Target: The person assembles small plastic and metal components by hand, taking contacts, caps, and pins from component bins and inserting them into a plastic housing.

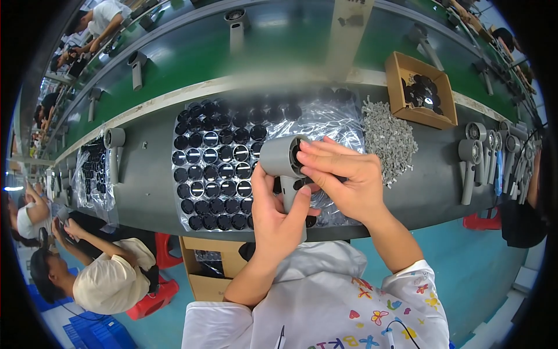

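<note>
A grey handheld fan [278, 156] is held up over the front of the table, its round head on top and its handle pointing down. My left hand [272, 218] is wrapped round it from below, with the thumb along the handle. At the right side of the head, the fingertips of my right hand [353, 180] press together on a dark round piece [294, 156] in the opening. Those fingers partly cover the piece. Beneath both hands, rows of glossy black round caps [210, 156] lie on clear plastic [337, 125].
Right of the plastic sits a heap of small grey parts [390, 142], beside a cardboard box [396, 87] of black pieces. Several grey fans [468, 157] stand at the far right. A green conveyor belt [180, 55] carries more fans beyond the table. A co-worker [107, 282] sits at the left.
</note>
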A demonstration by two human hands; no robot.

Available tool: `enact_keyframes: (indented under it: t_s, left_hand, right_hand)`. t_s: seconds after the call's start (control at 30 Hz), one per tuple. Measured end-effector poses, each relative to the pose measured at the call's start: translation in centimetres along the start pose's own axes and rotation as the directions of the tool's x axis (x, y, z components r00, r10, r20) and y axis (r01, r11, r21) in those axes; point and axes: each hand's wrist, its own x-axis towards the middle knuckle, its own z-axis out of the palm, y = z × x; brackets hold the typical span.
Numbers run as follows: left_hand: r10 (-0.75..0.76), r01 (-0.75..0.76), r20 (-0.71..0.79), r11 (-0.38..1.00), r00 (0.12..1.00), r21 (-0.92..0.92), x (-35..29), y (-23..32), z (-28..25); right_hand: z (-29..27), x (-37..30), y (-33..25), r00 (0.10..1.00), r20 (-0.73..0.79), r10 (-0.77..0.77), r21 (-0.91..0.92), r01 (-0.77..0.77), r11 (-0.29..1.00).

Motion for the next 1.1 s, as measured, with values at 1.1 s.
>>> enact_keyframes:
  t_s: [1.1]
  left_hand:
    - [-0.191, 0.215, 0.110, 0.937, 0.975, -0.275, 0.9, 0.2, -1.6]
  right_hand:
    - [-0.6, 0.3, -0.5, 0.991, -0.081, -0.108, 0.091, 0.115, 0.989]
